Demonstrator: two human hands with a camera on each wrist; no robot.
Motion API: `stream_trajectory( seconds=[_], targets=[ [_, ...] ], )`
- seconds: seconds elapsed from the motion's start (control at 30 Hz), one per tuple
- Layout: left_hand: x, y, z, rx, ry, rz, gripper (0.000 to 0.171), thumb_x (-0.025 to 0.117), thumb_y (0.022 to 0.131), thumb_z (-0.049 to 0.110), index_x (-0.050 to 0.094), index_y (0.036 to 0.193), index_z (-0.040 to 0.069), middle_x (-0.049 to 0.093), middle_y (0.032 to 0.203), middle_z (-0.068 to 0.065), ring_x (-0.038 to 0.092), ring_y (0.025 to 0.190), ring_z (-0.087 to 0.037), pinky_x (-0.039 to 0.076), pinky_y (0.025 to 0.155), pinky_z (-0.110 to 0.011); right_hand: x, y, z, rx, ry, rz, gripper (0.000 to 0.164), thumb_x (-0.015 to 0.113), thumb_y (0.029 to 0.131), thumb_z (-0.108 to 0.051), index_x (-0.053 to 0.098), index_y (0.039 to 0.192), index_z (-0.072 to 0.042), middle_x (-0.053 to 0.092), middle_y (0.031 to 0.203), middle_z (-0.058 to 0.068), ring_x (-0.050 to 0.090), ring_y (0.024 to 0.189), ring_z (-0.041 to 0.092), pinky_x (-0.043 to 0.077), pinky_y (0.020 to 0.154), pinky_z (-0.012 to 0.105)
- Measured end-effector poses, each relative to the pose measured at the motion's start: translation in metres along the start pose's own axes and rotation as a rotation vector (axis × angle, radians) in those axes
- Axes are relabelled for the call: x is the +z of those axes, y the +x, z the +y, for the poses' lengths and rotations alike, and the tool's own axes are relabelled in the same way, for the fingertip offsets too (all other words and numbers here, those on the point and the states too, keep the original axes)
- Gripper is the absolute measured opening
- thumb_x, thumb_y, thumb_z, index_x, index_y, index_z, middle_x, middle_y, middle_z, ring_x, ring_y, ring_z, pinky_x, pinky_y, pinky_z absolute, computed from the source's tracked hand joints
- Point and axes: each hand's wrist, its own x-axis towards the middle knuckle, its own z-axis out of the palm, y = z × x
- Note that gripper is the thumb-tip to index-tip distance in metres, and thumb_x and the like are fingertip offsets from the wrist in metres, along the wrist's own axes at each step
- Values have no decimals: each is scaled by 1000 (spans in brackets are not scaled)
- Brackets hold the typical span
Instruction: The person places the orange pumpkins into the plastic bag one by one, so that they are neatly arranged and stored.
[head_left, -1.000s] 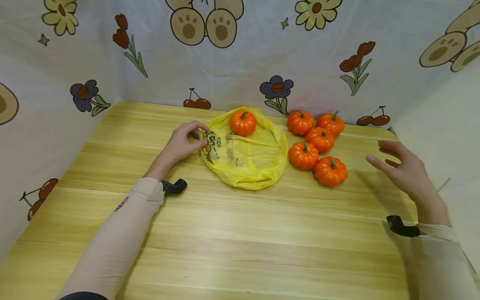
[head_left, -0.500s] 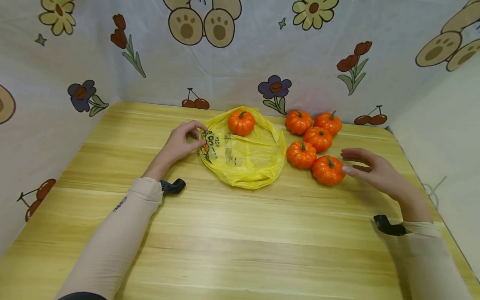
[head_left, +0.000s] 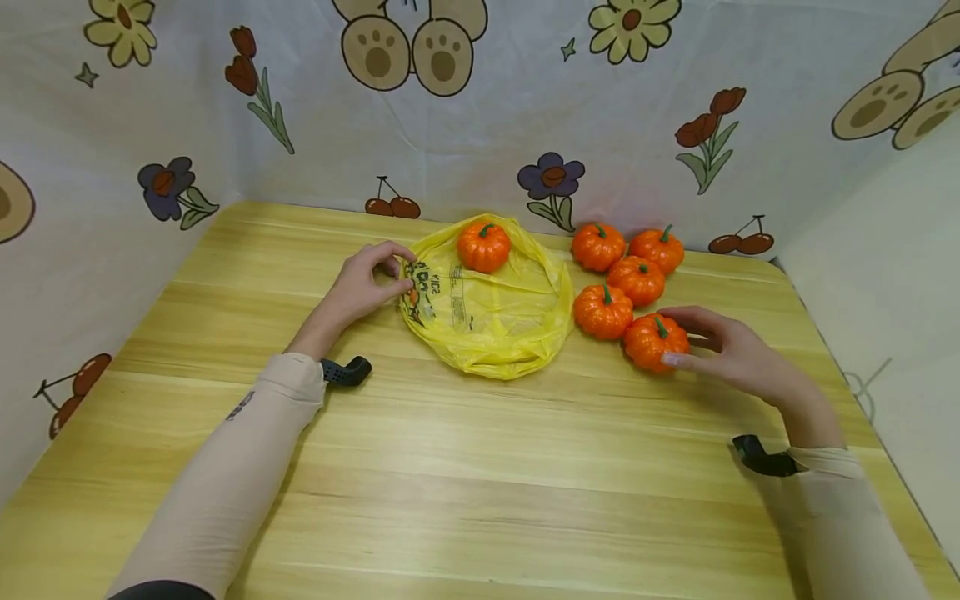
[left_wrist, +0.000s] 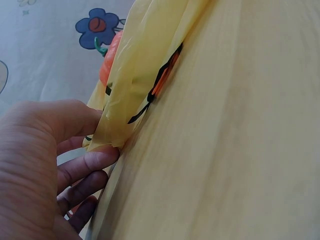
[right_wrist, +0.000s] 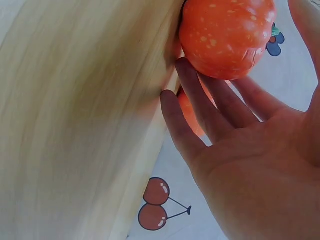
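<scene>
A yellow printed plastic bag (head_left: 517,346) lies spread on the table with its mouth up. My left hand (head_left: 363,283) pinches its left edge between thumb and fingers; up close, the left wrist view has the film (left_wrist: 135,75) between them. Inside the bag, toward the back, sits one orange toy pumpkin (head_left: 483,247). My right hand (head_left: 742,354) is at the right side of the frontmost loose pumpkin (head_left: 648,342), thumb in front and fingers behind. In the right wrist view its fairly straight fingers touch that pumpkin (right_wrist: 225,37); the thumb tip is out of view there.
Several more orange pumpkins (head_left: 602,311) with green stems cluster right of the bag, close to the back edge. The wooden table (head_left: 465,483) meets a patterned cloth (head_left: 315,142) behind and a pale wall (head_left: 885,275) on the right.
From the right, my right hand has moved left to the frontmost pumpkin, its thumb and fingers now beside it. The left hand, the bag and the pumpkins have stayed put.
</scene>
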Motion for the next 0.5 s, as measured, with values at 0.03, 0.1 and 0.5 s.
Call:
stream_trajectory(
  seconds=[0.03, 0.1, 0.5],
  targets=[
    [0, 0, 1, 0, 0, -1, 35, 78, 93, 13, 70, 127, 11, 65, 101, -14, 57, 103, -29, 40, 94, -46, 1, 0, -1, 1, -5, -2, 64, 79, 96, -23, 52, 153, -21, 54, 153, 0, 48, 128, -11, 38, 101, 4],
    [0, -1, 1, 2, 6, -3, 34, 78, 94, 13, 70, 127, 11, 65, 101, -14, 57, 103, -29, 40, 94, -46, 2, 0, -1, 2, -13, -5, 67, 82, 94, -23, 51, 153, -22, 54, 154, -1, 48, 128, -11, 37, 101, 4],
    [-1, 0, 3, 2, 12, 0, 34, 78, 92, 10, 70, 126, 10, 65, 100, -14, 57, 103, -28, 40, 95, -45, 2, 1, 3, -46, -42, 20, 67, 85, 90, -20, 56, 149, -23, 58, 148, -2, 52, 124, -7, 38, 99, 5]
  ],
)
